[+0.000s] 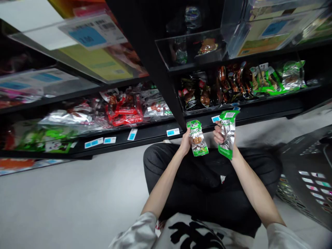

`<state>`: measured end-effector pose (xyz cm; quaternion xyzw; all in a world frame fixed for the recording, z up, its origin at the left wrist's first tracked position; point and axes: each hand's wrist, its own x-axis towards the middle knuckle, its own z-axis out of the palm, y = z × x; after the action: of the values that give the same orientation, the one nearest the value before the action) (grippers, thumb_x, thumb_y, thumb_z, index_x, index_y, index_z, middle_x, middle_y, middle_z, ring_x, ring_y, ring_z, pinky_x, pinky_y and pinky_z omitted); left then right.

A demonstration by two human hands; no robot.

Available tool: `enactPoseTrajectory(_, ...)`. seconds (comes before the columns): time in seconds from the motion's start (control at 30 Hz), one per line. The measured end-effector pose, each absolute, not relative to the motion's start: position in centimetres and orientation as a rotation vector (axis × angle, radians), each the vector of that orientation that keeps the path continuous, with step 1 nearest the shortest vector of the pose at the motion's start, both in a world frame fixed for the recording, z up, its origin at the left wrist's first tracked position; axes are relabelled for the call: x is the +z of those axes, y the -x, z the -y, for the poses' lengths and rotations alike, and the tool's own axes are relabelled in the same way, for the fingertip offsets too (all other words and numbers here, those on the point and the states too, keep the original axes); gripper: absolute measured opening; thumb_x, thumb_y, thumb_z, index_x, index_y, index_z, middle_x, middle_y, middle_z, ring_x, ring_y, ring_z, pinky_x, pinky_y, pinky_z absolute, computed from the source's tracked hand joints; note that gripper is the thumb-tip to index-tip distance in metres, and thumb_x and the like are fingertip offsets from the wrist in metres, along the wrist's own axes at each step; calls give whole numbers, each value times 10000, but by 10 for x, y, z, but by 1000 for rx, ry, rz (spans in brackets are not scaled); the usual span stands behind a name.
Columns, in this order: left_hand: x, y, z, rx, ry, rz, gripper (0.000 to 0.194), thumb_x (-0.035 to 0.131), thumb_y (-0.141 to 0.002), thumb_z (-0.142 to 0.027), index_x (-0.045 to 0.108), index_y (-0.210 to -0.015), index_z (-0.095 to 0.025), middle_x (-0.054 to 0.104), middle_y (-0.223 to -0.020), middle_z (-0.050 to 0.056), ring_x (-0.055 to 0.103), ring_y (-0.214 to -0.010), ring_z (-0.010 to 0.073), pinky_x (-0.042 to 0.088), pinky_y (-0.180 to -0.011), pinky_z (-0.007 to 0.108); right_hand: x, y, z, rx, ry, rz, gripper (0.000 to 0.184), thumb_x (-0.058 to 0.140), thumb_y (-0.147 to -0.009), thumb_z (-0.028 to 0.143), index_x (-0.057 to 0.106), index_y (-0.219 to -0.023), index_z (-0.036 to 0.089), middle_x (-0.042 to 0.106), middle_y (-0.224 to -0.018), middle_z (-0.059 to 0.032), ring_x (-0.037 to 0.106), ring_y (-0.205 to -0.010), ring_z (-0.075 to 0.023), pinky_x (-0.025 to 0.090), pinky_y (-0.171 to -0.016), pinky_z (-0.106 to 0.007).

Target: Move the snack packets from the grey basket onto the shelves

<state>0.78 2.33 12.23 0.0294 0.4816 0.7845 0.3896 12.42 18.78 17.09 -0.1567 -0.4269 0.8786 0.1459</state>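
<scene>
My left hand (184,142) is closed on the edge of a green and silver snack packet (197,139), which shows its printed front with a picture of brown food. In my right hand (219,135) is a second green and silver snack packet (228,133), turned so that a mostly plain silver side with a white label faces me. Both packets are held apart above my lap, in front of the bottom shelf. My right fingers wrap round the packet's left edge; the thumb is hidden behind it.
The bottom shelf holds green packets (293,76), brown-food packets (233,81) and red packets (124,109). A black upright (155,52) divides the shelving. Price tags (173,132) line the shelf edge. A grey slotted basket (306,173) stands at my right.
</scene>
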Motion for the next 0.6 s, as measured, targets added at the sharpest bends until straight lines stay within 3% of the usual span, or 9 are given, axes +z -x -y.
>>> enactPoseTrajectory(0.23,117,-7,-23,1962,-37,-1203,610,629,-846,-649,688,-1199,-155,757,-1178,138,692,-1138,356,528,-1007,528,181,-125,-184,2481,450,1186,444,653,-715,514,659,-1111,312,475,-665,14,296,-531,-134,246,-443,-265)
enactPoseTrajectory(0.4,116,-7,-22,1940,-47,-1192,642,629,-828,-680,685,-1201,-160,744,-1204,150,699,-1118,358,527,-1001,534,185,-123,-181,2457,476,1195,374,644,-758,519,670,-1059,297,438,-636,5,324,-556,-151,297,-476,-283)
enactPoseTrajectory(0.6,117,-7,-22,1944,-40,-1179,640,641,-830,-661,682,-1208,-146,743,-1203,158,701,-1113,356,525,-1009,533,181,-124,-182,2538,451,1109,401,760,-632,405,675,-1000,270,536,-701,-10,385,-610,-149,330,-497,-270)
